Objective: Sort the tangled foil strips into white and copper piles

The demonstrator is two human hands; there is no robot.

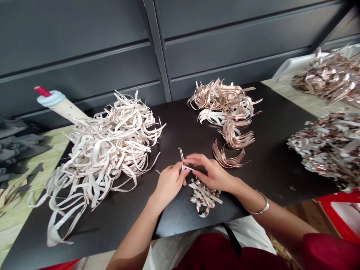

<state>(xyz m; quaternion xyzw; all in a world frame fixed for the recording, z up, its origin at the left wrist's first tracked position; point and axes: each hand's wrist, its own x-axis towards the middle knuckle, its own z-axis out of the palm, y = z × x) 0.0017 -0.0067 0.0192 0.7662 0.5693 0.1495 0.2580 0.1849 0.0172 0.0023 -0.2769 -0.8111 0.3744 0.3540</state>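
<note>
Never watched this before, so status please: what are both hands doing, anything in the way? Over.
Left hand pinching thin strip; right hand up against it. Small tangle of strips near right hand, on black tabletop. Nothing seen blocking.

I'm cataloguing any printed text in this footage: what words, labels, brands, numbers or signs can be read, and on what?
None: no word, label, brand, number or sign can be read.
Cup-shaped object with a red straw: small blue marks, too small to make out.
Pale strip pile, coppery strip pile, dark table and grey wall panels: no legible lettering.
</note>
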